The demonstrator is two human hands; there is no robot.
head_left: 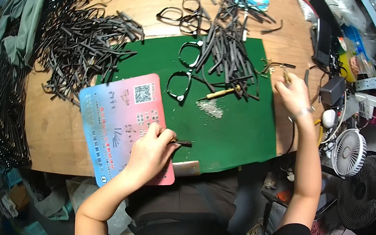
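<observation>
We pinch a slim, dark, rod-shaped piece (186,143) jutting right of our left grip (151,148), a pink-and-blue rectangular card (124,97) beneath; our right grip (292,94) clasps a slender gold-coloured piece (286,75).

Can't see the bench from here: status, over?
Left hand: holding dark slim piece. Right hand: right of green mat, grip unclear. Pale bits on mat.

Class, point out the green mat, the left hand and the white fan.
Green mat (243,138): head view, bare lower-right area.
Left hand (149,151): head view, back of hand.
White fan (349,152): head view, front grille.
</observation>
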